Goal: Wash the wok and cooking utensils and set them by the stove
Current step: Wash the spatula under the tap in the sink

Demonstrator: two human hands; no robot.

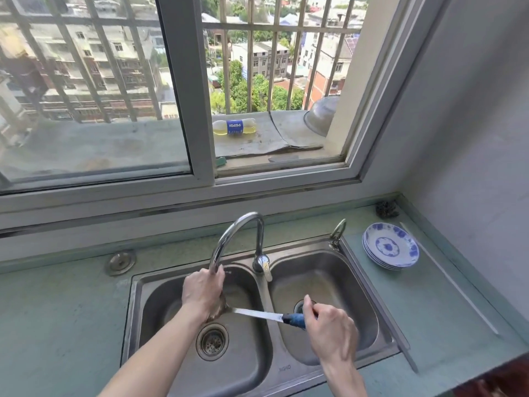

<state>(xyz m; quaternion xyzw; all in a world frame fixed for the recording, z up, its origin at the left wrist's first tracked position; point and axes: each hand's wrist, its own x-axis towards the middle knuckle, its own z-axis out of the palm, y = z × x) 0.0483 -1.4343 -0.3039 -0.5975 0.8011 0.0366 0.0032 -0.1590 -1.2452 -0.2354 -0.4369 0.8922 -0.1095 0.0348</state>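
A metal ladle [252, 313] with a blue handle lies level across the divider of the double steel sink [357, 359]. My right hand [329, 330] grips the blue handle end over the right basin. My left hand [203, 292] covers the ladle's bowl over the left basin, right under the spout of the curved tap [233, 233]; most of the bowl is hidden by that hand. No wok is in view.
A stack of blue-and-white plates [390, 246] sits on the green counter right of the sink, with a dark scouring pad [386, 209] in the corner behind. A round metal cap [120, 262] sits left of the sink. Beyond the window ledge lie a bottle [234, 127] and a metal basin [322, 116].
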